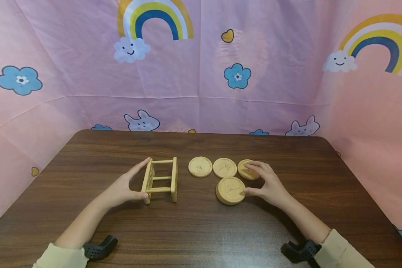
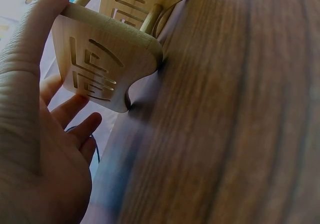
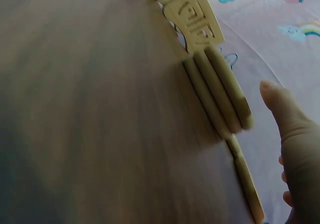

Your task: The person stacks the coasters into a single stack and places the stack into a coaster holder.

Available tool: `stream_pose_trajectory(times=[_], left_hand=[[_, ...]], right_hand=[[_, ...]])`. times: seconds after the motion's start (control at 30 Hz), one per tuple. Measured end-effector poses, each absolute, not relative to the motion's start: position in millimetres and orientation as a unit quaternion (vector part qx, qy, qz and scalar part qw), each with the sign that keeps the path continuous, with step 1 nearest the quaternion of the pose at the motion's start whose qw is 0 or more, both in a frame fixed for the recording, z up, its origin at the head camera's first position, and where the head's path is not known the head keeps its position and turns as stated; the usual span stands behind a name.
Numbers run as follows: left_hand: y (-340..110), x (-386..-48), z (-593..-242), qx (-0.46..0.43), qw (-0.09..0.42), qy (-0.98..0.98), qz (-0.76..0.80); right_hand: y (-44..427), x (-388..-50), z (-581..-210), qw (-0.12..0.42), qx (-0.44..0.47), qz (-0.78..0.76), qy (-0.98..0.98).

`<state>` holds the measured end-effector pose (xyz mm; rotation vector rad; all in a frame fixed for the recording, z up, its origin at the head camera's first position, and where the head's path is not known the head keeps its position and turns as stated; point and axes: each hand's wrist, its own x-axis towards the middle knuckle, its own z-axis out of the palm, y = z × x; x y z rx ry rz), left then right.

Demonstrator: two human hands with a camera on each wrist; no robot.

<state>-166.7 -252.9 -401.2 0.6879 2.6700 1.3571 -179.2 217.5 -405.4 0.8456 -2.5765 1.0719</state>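
A small wooden coaster holder [image 1: 158, 190], with slatted end panels joined by round rods, stands on the left half of the table. My left hand [image 1: 122, 191] grips its left end panel [image 2: 100, 58], thumb at the near edge and index finger at the far one. Three round wooden coasters lie in a row: a left one [image 1: 200, 166], a middle one [image 1: 225, 168] and a right one [image 1: 249, 170]. Just before them sits a coaster stack [image 1: 230, 190], three thick in the right wrist view. My right hand [image 1: 268, 184] hovers with fingers over the right coaster and thumb beside the stack, apart from it.
Everything rests on a dark brown wooden table [image 1: 174, 234]. Pink and purple cloth [image 1: 174, 78] printed with rainbows and rabbits hangs behind and at both sides. Black bands [image 1: 100, 248] sit on both wrists.
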Motion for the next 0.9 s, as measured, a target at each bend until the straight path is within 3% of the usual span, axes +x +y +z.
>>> stream_pose_trajectory(times=[0.27,0.9], left_hand=[[-252.6,-165.5,-401.4,0.224,0.037,0.868,0.442],[-253.6,-166.6,-402.1,0.224,0.035,0.867,0.444]], right_hand=[[231.2,-189.7,-406.7,0.116,0.260,0.371,-0.884],[245.4,-209.1,-412.6,0.061,0.221,0.351,-0.908]])
